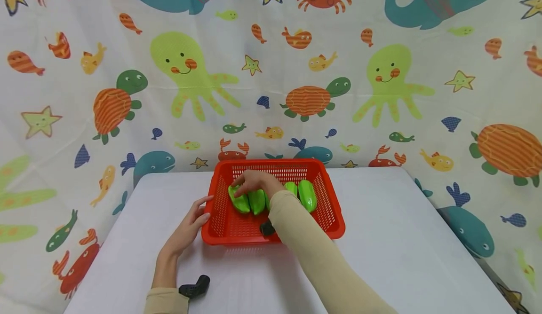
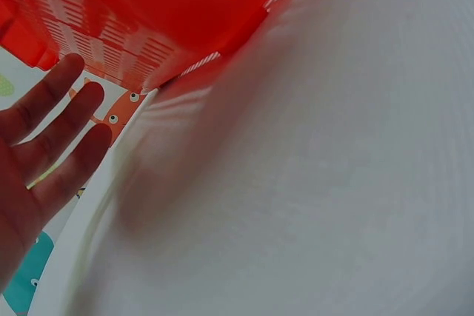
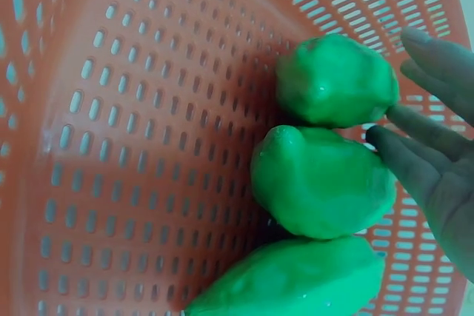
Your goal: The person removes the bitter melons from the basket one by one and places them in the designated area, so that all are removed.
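A row of shiny green peppers (image 1: pixel 307 195) lies in a red plastic basket (image 1: pixel 237 239). My right hand (image 1: pixel 259 182) reaches over them from the right, its fingertips at the leftmost pepper (image 1: pixel 240 202). In the right wrist view the right hand (image 3: pixel 437 138) has its fingers spread beside the ends of two peppers (image 3: pixel 326 183), and no pepper is enclosed by them. My left hand (image 1: pixel 189 224) is at the basket's left side with its fingertips on the rim. The left wrist view shows that hand's fingers (image 2: pixel 67 172) extended beside the basket wall (image 2: pixel 163 5).
The basket stands on a white table (image 1: pixel 381 239), near its back edge. Behind hangs a curtain (image 1: pixel 271 130) printed with sea animals. A black device (image 1: pixel 195 286) sits at the left wrist, and another dark one (image 1: pixel 267 228) shows under the right forearm.
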A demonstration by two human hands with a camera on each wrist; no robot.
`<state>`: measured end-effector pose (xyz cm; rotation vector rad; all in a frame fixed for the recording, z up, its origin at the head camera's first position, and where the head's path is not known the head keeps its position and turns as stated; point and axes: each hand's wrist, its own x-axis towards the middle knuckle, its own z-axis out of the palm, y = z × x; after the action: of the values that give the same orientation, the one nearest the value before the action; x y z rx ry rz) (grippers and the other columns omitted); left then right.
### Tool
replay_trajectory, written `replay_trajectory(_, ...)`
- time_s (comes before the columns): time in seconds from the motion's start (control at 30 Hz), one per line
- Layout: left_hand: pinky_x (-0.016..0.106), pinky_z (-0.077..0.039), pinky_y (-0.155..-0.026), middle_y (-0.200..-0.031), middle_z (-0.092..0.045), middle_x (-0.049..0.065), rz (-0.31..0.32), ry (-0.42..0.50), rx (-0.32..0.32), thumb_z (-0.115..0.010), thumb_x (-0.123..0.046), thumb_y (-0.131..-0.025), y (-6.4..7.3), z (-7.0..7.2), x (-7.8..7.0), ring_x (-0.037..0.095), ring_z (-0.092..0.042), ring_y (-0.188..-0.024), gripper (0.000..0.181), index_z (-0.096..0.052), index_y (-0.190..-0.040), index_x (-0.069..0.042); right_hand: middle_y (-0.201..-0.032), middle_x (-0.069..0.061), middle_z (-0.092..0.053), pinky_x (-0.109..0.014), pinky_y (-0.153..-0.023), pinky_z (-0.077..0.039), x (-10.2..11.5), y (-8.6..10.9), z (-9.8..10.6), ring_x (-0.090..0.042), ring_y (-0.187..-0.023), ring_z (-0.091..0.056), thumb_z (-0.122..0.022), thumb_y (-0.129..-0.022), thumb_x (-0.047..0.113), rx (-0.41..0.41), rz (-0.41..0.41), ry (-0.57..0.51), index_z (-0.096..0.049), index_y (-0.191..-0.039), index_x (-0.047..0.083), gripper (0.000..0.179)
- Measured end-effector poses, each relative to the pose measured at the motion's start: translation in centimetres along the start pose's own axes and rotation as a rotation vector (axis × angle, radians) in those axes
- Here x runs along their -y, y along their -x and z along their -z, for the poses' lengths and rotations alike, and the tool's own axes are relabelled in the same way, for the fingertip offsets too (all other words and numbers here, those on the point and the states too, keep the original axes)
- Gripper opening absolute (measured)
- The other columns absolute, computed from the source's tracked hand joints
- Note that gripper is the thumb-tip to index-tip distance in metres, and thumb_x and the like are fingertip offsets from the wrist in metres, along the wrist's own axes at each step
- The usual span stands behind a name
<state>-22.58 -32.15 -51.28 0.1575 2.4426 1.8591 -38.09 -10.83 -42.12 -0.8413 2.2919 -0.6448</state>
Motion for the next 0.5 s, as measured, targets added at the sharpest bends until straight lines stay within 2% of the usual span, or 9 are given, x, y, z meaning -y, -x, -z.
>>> replay_trajectory(0.13,0.059,-0.038,-0.104,-0.147,-0.039,0.016,0.009,0.01,-0.004,-0.052,-0.039,-0.1,0.17,-0.14,0.0,0.037,-0.041,-0.133,0.055,-0.029,-0.15,-0.032,-0.132,-0.006,-0.058,-0.035,-0.1,-0.045,0.34,-0.11,-0.27,-0.02,-0.114,-0.053,-0.07,-0.091,0.025,0.004,0.011,0.066,-0.06,-0.135,0.014,0.047)
replay_trajectory(0.33,0.06,-0.037,-0.105,-0.149,-0.037,0.015,0.017,0.011,-0.006,-0.052,-0.04,-0.1,0.18,-0.2,0.0,0.037,-0.039,-0.134,0.056,-0.029,-0.15,-0.033,-0.138,-0.007,-0.055,-0.034,-0.102,-0.044,0.87,-0.48,-0.46,-0.021,-0.122,-0.051,-0.068,-0.092,0.024,0.03,0.026,0.166,-0.057,-0.138,0.012,0.048)
replay_trajectory(0.5,0.06,-0.036,-0.105,-0.147,-0.039,0.017,0.006,0.018,-0.002,-0.051,-0.037,-0.101,0.22,-0.26,0.13,0.038,-0.041,-0.132,0.054,-0.029,-0.15,-0.031,-0.141,-0.004,-0.052,-0.03,-0.098,-0.045,0.93,-0.78,-0.85,-0.018,-0.122,-0.05,-0.068,-0.092,0.025,0.055,0.0,0.221,-0.056,-0.139,0.017,0.049)
